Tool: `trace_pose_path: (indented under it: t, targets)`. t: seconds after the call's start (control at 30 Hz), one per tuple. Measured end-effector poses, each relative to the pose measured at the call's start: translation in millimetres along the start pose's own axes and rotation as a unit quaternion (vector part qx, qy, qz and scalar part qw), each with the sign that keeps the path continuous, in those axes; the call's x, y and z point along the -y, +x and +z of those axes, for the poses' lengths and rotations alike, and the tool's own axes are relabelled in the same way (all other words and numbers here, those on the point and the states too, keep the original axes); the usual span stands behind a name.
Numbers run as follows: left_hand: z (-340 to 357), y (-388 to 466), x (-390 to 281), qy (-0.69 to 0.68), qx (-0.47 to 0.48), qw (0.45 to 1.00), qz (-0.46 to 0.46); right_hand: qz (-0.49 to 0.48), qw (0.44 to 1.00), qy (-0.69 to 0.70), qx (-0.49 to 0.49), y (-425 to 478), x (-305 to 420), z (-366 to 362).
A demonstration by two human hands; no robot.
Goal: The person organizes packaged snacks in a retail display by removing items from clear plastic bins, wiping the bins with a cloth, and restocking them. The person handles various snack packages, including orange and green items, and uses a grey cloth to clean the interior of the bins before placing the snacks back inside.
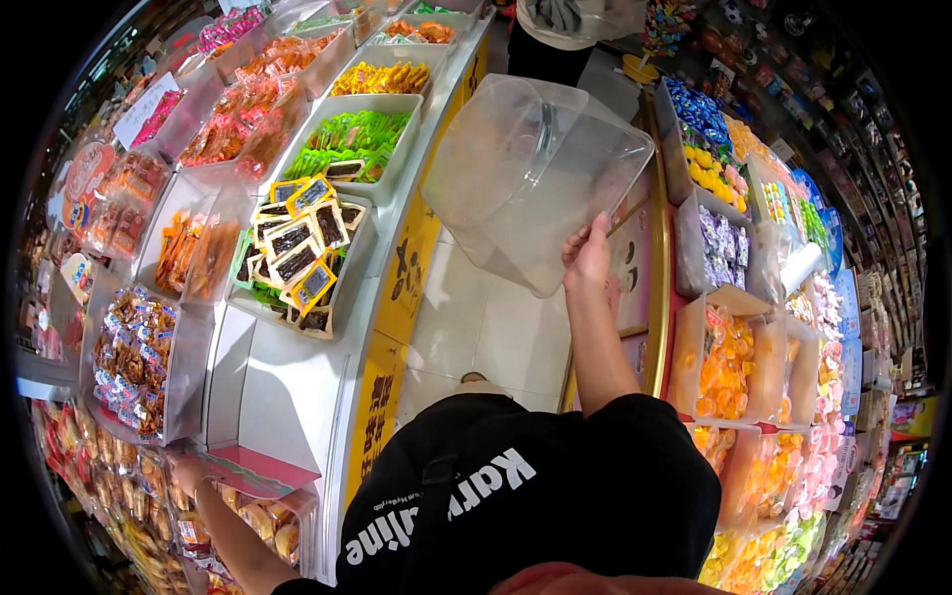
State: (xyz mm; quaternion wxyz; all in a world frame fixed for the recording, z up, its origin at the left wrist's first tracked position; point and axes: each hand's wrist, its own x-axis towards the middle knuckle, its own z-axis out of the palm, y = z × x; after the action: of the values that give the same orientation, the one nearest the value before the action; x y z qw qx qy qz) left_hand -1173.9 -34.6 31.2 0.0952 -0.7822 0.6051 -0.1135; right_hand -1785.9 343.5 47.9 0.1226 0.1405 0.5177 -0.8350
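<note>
My right hand (587, 249) grips the edge of a large translucent plastic bin (513, 178), held tilted over the aisle; no goods show inside it. On the far left, my left hand (187, 474) reaches to the snack display, beside a pink card panel (256, 470) and the bin of brown wrapped snacks (134, 364). What its fingers touch is hard to make out. Between the hands, on the left counter, stands a bin heaped with dark snacks in yellow and white packets (297, 245). Behind it is a bin of green packets (353, 137).
A white counter (297, 372) with a yellow printed front runs along the left. On the right, a gold-edged display (658, 297) carries bins of wrapped sweets, among them orange ones (729, 364). A person (554, 44) stands at the far end of the tiled aisle (454, 320).
</note>
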Motion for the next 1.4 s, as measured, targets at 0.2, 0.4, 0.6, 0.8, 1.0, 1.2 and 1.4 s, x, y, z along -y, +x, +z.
trace_pose_path:
  t: [0.2,0.4,0.6,0.8,1.0,1.2,1.4]
  targets:
    - [57.4,69.0,88.7,-0.193,0.06,0.975,0.093,-0.005,1.0,-0.002,0.015,-0.3,1.2,2.9]
    - [-17.3,-20.5,10.1,0.071,0.123,0.99,-0.016,-0.016,1.0,0.0,0.024,-3.9,2.2,9.0]
    - [-32.2,-40.0,-37.1,0.125,0.108,0.985,0.058,-0.035,0.999,-0.011,0.04,-3.3,-0.1,5.7]
    - [-108.3,-101.5,-178.3,-0.307,-0.105,0.824,0.465,0.001,0.997,0.023,0.069,-11.4,2.4,2.8]
    - [-257.3,-268.9,-276.0,-0.532,-0.22,0.528,0.624,0.042,0.986,0.046,0.157,-34.9,-1.3,-15.7]
    - [-249.0,-299.3,-339.3,-0.549,-0.104,0.524,0.642,0.02,0.981,0.058,0.186,-34.6,10.8,-45.0]
    - [-225.8,-243.0,-351.1,-0.715,0.353,0.367,0.48,0.119,0.962,0.102,0.225,-13.4,25.8,-103.1]
